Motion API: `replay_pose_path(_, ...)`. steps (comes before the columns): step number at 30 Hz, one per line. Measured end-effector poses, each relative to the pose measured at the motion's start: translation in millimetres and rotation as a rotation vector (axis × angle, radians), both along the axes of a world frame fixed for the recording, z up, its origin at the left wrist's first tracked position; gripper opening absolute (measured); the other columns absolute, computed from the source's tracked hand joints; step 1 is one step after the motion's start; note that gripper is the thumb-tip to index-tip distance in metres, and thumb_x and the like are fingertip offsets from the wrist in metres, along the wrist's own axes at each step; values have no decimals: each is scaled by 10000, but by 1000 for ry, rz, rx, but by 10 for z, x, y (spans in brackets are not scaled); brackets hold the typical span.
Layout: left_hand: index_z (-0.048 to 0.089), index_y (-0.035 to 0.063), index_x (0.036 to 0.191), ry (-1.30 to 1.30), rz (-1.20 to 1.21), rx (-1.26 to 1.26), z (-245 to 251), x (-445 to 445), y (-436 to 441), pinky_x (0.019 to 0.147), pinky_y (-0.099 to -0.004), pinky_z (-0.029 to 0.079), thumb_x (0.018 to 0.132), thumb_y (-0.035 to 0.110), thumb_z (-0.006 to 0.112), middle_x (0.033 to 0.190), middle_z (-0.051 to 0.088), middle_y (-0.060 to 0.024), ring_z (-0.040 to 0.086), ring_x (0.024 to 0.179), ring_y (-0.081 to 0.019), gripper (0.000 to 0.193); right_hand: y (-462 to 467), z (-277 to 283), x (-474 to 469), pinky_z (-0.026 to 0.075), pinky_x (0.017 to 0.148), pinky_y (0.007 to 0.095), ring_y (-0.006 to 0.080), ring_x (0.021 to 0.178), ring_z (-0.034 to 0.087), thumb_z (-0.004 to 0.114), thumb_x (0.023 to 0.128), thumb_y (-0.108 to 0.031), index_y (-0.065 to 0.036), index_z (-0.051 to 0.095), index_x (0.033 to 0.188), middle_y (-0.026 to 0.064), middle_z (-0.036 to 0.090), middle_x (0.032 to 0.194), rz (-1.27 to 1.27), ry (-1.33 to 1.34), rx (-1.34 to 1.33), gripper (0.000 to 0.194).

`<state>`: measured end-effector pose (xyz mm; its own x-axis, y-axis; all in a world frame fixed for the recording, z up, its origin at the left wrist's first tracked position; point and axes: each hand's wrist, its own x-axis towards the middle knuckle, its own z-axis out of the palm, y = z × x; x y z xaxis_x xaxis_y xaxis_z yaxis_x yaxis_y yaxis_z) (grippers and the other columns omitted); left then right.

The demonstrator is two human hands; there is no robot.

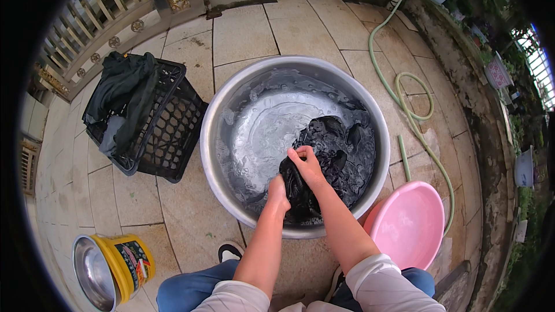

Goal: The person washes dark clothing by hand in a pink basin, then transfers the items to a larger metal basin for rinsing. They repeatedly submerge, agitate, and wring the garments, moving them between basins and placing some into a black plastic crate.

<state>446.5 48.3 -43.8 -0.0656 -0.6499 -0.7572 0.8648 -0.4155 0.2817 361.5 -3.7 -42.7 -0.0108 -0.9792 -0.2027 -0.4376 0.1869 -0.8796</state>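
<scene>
A large round metal basin (208,138) stands on the paving before me, with water in it and dark, wet cloth (347,156) lying in its right half. Over the near part of the basin, both hands hold a bunched piece of black wet fabric (299,199). My right hand (306,164) pinches its upper edge between thumb and fingers. My left hand (277,190) grips the left side of the same piece, its fingers partly hidden by the cloth.
Left of the basin is a black plastic crate (173,125) with dark green clothing (125,86) draped over it. A yellow bucket (134,264) with a metal bowl (93,268) lies lower left. At right are a pink plastic basin (409,225) and a green hose (381,69).
</scene>
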Motion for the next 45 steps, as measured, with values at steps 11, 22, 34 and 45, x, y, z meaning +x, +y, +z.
replay_pose_path(11,429,67,1212,191,-34,-381,272,-21,150,872,-343,402,836,451,529,1117,526,-50,509,995,-193,547,-95,488,104,453,657,381,374,717,579,629,636,-213,4,552,800,190,615,753,-146,183,-229,283)
replay_pose_path(22,464,37,904,520,-386,-424,590,-63,118,480,-269,404,748,164,572,667,501,-55,486,515,-151,228,-158,759,-251,494,760,348,275,896,588,563,821,-256,-75,346,1288,175,578,1015,502,-1337,641,546)
replay_pose_path(34,570,-4,990,-952,-506,-305,209,-346,65,694,-358,447,675,309,661,925,619,-181,606,846,-291,453,-119,710,98,462,730,403,356,825,589,534,790,-248,-57,634,891,206,616,835,335,275,16,238)
replay_pose_path(45,408,17,1076,-1550,-727,53,234,260,47,833,-427,410,609,246,742,1144,445,-161,489,1017,-328,619,-60,243,-531,332,864,525,289,1203,334,552,765,-500,-201,558,1097,127,402,1285,59,808,-143,447)
